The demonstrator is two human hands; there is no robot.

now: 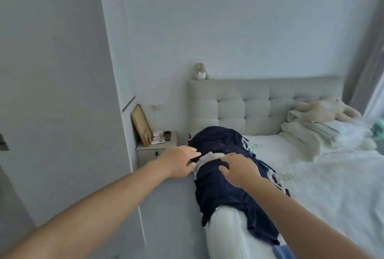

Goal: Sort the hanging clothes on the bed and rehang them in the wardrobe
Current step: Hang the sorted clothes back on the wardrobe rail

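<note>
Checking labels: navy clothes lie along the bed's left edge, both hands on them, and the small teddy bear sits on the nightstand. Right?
Not quite. The small teddy bear sits on top of the headboard, not on the nightstand, as the head view shows. The rest holds: navy clothes lie along the bed's left edge, with the left hand and right hand on them.

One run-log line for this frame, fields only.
stage: sorting on bed | left hand: touching grey garment | right hand: on navy clothes | hangers: attached | wardrobe: unseen

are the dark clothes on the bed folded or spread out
Spread out: the dark clothes lie loosely along the bed edge, hangers showing.
</note>
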